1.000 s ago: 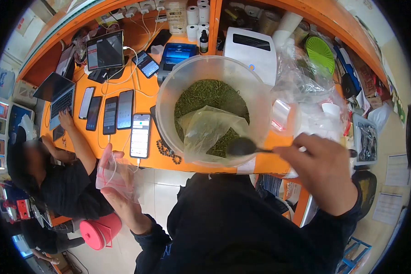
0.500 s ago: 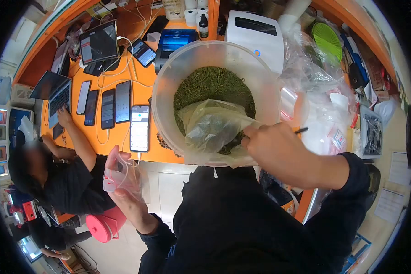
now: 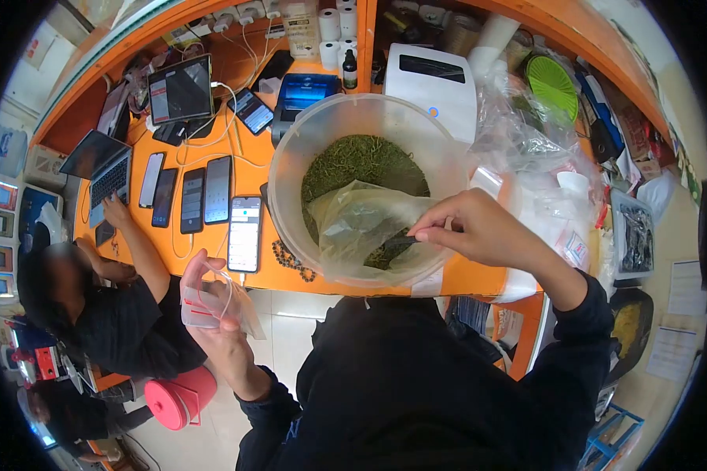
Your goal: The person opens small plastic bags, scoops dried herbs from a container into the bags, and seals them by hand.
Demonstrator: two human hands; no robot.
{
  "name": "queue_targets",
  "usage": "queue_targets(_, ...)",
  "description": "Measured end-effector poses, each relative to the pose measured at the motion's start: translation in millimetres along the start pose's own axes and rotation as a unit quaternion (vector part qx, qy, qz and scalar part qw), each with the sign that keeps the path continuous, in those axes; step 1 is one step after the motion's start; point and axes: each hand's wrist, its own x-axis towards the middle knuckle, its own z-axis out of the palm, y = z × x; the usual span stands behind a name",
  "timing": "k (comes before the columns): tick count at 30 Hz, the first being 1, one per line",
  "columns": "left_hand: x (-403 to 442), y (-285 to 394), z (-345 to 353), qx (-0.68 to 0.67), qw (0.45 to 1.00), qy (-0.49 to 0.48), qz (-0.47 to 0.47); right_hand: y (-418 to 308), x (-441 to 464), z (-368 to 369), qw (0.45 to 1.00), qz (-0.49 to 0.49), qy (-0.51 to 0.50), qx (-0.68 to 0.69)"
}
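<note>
Herbs (image 3: 365,161) and plastic bag (image 3: 346,220) in bucket (image 3: 291,169), phones (image 3: 192,200) left, printer (image 3: 306,96) behind, bags (image 3: 518,141) right

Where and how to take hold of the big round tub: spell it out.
Best grip the tub by its rim, probably one hand left and one right, from outside and above. Its wide round mouth faces up, with the rim raised above the counter. Avoid the near side, where the thin bag lies.

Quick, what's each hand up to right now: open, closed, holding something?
Left hand: fingers curved, holding a small clear plastic bag.
Right hand: closed on a dark utensil dipping into the tub.
</note>
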Motion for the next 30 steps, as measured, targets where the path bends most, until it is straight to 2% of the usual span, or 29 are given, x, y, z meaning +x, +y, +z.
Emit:
queue_targets(3,2.0,2.3,5.4,-0.012,0.999,0.012,0.028,4.6,-3.5,3.5,1.0,-0.012,-0.012,0.009)
queue_targets(6,1.3,3.3,4.7,-0.02,0.999,-0.008,0.026,6.8,-5.1,2.3,1.0,-0.016,-0.009,0.018)
queue_targets(9,1.6,16.3,19.0,-0.051,0.998,0.013,0.025,7.6,-10.8,0.6,0.999,-0.027,0.012,0.024)
queue_targets(12,4.2,21.8,26.9,-0.055,0.997,-0.04,0.023,-1.9,-20.7,-12.6,0.999,-0.039,0.005,0.034)
queue_targets(13,6.0,30.7,32.2,-0.082,0.994,-0.065,-0.013,-6.0,-24.5,-19.4,0.999,-0.038,0.006,0.032)
queue_targets(15,14.1,34.6,44.8,-0.076,0.993,-0.093,-0.003,-18.2,-31.6,-36.8,0.999,-0.042,0.008,0.02)
queue_targets(18,29.6,36.5,62.6,-0.085,0.988,-0.13,-0.002,-49.0,-42.1,-58.7,0.996,0.054,0.012,0.065)
queue_targets(19,35.4,34.1,69.1,-0.092,0.985,-0.143,0.0,-54.1,-43.4,-62.9,0.994,0.053,0.017,0.092)
queue_targets(22,53.0,28.3,86.6,-0.019,0.982,-0.17,0.082,-73.9,-41.5,-63.5,0.994,0.031,0.09,0.058)
queue_targets(23,56.7,26.2,93.9,-0.061,0.979,-0.179,0.072,-71.0,-37.6,-59.7,0.989,0.013,0.129,0.069)
queue_targets(26,64.2,34.9,105.8,-0.066,0.979,-0.19,0.04,-72.7,-26.8,-53.0,0.975,-0.07,0.203,-0.062)
queue_targets(30,70.7,23.8,117.6,-0.108,0.972,-0.199,0.059,-73.1,-15.5,-42.5,0.937,-0.113,0.275,-0.186)
